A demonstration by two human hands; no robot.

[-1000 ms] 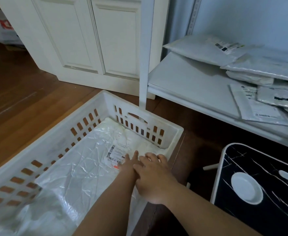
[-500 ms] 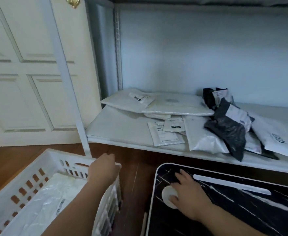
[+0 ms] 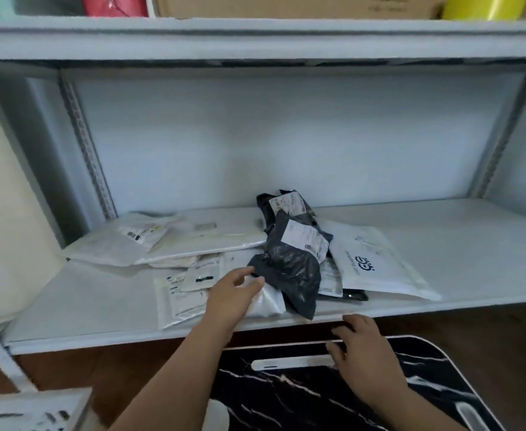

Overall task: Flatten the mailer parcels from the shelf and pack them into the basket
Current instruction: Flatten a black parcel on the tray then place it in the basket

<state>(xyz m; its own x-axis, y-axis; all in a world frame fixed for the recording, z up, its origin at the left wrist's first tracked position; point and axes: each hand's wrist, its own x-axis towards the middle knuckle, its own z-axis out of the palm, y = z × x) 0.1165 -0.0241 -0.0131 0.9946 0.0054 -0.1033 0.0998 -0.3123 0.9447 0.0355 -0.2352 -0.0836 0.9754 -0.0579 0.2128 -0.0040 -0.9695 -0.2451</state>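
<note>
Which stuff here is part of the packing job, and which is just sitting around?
Job:
- dark mailer
- white mailers
- shelf
- basket
- left hand, reaching for the mailers

Lying about:
- marbled board, right hand on it
- box on the shelf above

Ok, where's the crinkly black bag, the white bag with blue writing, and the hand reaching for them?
black mailer point(image 3: 289, 269), head view, crumpled middle.
white mailer with blue logo point(image 3: 377, 269), head view, flat face.
left hand point(image 3: 230, 295), head view, back.

Mailer parcels point(image 3: 293, 262) on shelf point(image 3: 461, 244)
</note>
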